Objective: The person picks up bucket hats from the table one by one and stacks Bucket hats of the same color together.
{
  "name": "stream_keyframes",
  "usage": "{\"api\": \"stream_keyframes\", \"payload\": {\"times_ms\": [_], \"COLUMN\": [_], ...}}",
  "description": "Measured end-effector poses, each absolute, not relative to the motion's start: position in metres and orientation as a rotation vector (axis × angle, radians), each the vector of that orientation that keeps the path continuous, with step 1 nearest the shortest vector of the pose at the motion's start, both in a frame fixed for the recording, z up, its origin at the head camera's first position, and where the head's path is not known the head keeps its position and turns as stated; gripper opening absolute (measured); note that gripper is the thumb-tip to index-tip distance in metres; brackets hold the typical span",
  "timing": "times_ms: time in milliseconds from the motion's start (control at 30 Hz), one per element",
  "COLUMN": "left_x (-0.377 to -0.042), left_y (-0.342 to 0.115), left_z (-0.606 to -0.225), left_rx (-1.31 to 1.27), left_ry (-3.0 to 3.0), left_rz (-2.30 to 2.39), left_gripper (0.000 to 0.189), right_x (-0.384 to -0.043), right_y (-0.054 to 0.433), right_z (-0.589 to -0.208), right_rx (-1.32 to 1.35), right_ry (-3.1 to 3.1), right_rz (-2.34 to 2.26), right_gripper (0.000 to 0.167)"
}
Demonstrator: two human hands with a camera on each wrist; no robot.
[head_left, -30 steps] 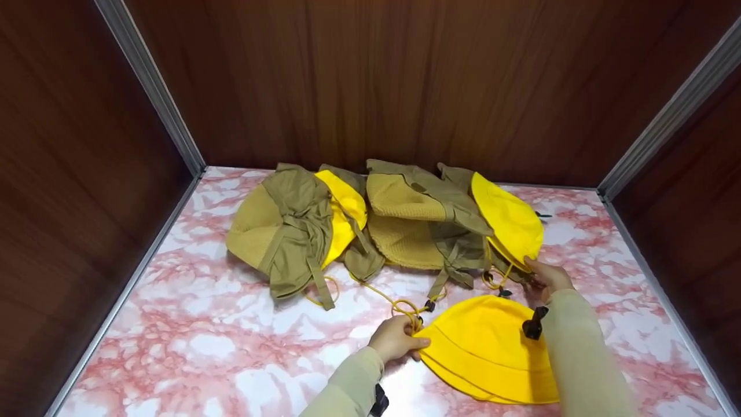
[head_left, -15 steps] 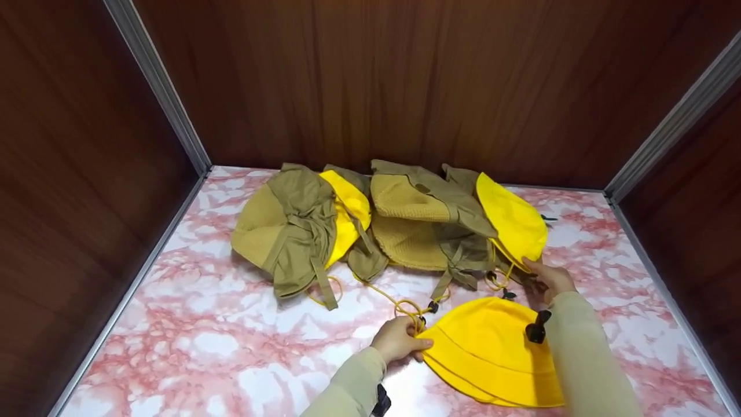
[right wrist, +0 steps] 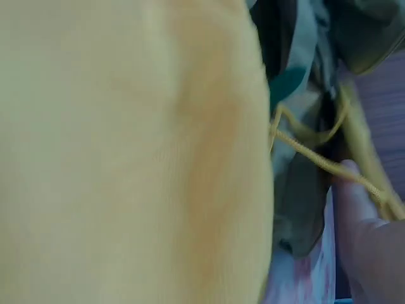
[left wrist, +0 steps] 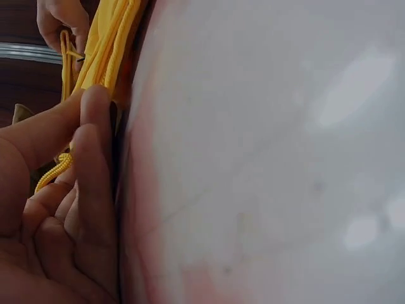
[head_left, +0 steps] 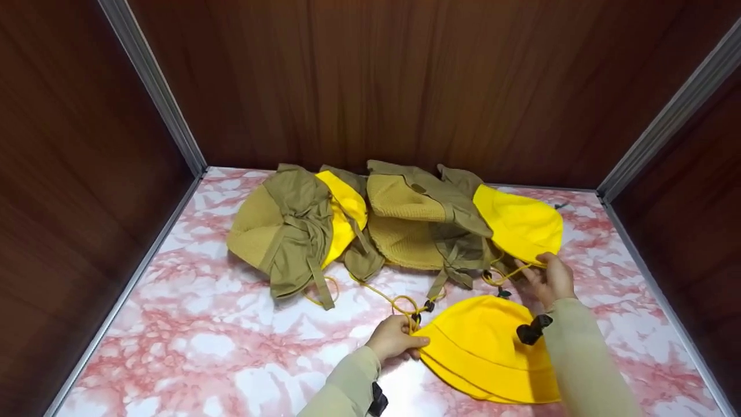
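Left hand [head_left: 395,340] pinches near yellow hat [head_left: 480,350], right hand [head_left: 551,281] far yellow hat [head_left: 521,225]; likely light, soft, best held by brims.

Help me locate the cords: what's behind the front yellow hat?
Behind it are yellow cords, khaki fabric and another yellow hat. Whatever the front hat itself covers can't be seen.

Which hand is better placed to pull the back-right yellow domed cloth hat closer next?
Probably the right hand: it pinches the lower edge of the back-right hat, while the left hand pinches the front yellow folded cloth hat.
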State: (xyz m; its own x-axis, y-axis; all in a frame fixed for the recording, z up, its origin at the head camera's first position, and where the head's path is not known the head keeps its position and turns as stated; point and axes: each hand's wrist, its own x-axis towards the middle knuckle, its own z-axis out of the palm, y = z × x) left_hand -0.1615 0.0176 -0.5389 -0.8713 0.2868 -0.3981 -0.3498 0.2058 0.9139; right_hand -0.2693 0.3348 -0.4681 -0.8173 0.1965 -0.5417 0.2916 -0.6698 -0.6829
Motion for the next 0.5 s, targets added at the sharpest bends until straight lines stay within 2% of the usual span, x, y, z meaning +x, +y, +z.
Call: {"api": "stream_keyframes", "payload": {"times_ms": [133,267,367,500], "left_x": [-0.160,-0.158,-0.157,-0.160], "left_y": [0.017,0.015,0.013,0.013], "left_z": [-0.536,-0.531,-0.524,-0.512], "left_rx": [-0.108,-0.132,-0.009,0.225], "left_ry": [1.920,1.963,2.248,2.737], "left_rz": [1.778,1.761,1.620,1.233], "left_gripper": [0.020,0.015,0.012,0.037], "right_x": [-0.266,-0.260,-0.252,-0.238], "right_y": [0.333,0.332,0.331,0.329], "right_z": [-0.466,-0.465,-0.463,-0.460], "right_rx": [0.882,0.837,0.786,0.727], "right_ry": [0.959,0.716,0.572,0.459], "right_rz": [-2.808,-2.906,-2.965,-3.003], "right_gripper": [0.065,0.069,0.067,0.064]}}
